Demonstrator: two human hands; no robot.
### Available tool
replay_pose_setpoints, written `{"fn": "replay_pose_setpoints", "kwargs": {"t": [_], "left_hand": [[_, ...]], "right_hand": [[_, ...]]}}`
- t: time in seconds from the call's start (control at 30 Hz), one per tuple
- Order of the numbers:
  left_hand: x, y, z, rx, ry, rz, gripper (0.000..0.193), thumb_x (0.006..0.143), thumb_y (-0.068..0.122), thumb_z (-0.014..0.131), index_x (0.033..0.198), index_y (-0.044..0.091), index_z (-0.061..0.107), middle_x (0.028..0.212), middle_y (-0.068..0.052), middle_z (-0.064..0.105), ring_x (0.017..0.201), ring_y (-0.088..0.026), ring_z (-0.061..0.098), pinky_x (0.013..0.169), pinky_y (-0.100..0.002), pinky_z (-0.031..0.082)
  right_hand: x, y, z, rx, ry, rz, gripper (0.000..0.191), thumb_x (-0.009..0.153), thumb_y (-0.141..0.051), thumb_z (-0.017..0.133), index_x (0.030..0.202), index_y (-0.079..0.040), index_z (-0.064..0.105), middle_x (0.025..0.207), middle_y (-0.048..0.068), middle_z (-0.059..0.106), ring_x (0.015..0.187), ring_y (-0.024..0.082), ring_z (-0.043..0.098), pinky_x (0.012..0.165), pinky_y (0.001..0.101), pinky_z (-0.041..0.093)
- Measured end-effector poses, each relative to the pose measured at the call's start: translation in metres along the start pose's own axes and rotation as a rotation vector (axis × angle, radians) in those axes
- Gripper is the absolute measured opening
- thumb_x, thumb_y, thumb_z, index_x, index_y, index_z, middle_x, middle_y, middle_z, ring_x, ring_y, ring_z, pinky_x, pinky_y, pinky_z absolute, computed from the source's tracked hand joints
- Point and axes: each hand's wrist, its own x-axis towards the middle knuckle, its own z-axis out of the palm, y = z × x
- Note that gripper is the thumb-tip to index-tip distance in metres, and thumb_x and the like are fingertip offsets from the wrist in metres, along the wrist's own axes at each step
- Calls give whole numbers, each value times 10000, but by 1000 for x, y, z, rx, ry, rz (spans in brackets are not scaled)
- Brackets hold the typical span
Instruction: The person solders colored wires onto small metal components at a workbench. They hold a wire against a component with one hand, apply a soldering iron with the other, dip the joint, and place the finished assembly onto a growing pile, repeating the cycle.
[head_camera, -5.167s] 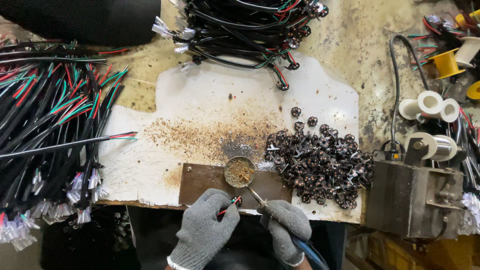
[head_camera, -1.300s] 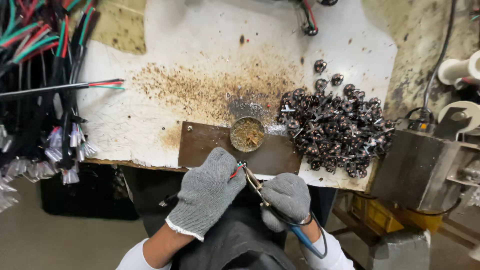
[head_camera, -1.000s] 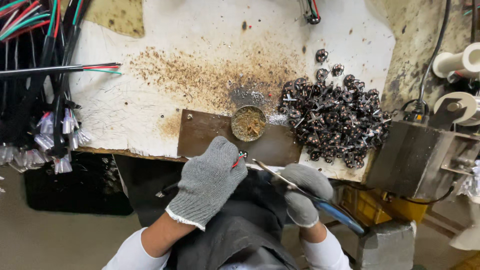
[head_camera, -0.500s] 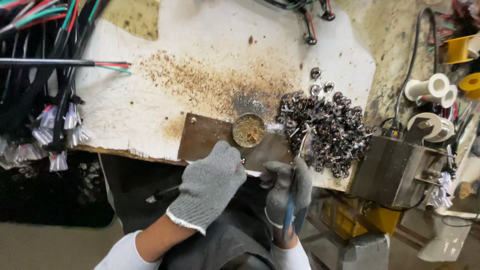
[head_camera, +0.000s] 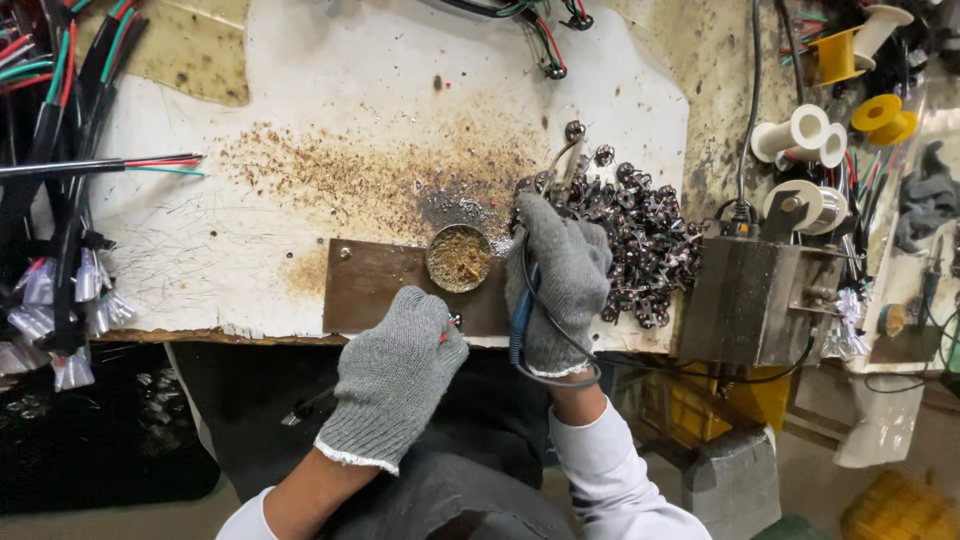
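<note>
My left hand (head_camera: 395, 375), in a grey knit glove, is closed on the end of a thin cable with red wire tips showing at my thumb, near the front edge of the brown metal plate (head_camera: 375, 290). My right hand (head_camera: 560, 275), also gloved, grips a blue-handled soldering iron (head_camera: 522, 310) and reaches over the pile of small dark connectors (head_camera: 645, 235), with the iron's tip pointing up past my fingers. A small round tin of flux (head_camera: 458, 257) sits on the plate between my hands.
Bundles of black cables with red and green wires (head_camera: 60, 160) lie at the left. A grey metal box (head_camera: 755, 300) stands at the right, with white spools (head_camera: 805, 135) and yellow spools (head_camera: 860, 80) behind it. More cables (head_camera: 540, 30) lie at the top. The white work surface (head_camera: 330, 130) is stained brown.
My right hand has swung the soldering iron from beside my left hand up and right onto the connector pile. My left hand has stayed at the plate's edge holding the cable.
</note>
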Motion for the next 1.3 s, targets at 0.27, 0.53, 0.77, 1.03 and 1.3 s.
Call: {"fn": "replay_pose_setpoints", "kwargs": {"t": [0.27,0.53,0.77,1.03,1.3], "left_hand": [[4,6,3,78,-1,-51,196,836,211,738,836,91,582,881,-121,578,668,-353,656,544,-447,517],[7,11,6,99,38,44,180,850,171,738,862,83,582,856,-116,576,674,-341,654,565,-422,521],[0,6,-12,142,130,-127,172,852,169,753,866,71,613,850,-108,618,688,-338,652,560,-405,519],[6,9,-9,64,170,-34,150,815,135,748,857,81,615,854,-104,627,688,-311,666,567,-384,537],[0,0,-2,68,194,-28,178,815,137,758,840,76,592,814,-120,598,692,-336,654,559,-406,524]], "right_hand": [[-32,-8,-27,161,40,127,203,935,28,730,1127,-34,706,924,60,724,760,229,653,731,341,528],[-41,3,-17,78,-89,173,292,897,23,728,1175,-57,692,866,105,681,771,297,643,734,380,519],[-43,-17,-31,116,-194,246,315,857,-25,763,1161,-77,697,870,98,674,795,291,653,721,377,535],[-44,-17,-13,169,-53,186,385,812,30,713,1190,-45,696,928,139,691,884,355,679,824,431,542],[-68,2,-5,232,-65,25,478,780,17,715,1249,-68,684,1004,133,712,1019,363,706,921,436,558]]}}
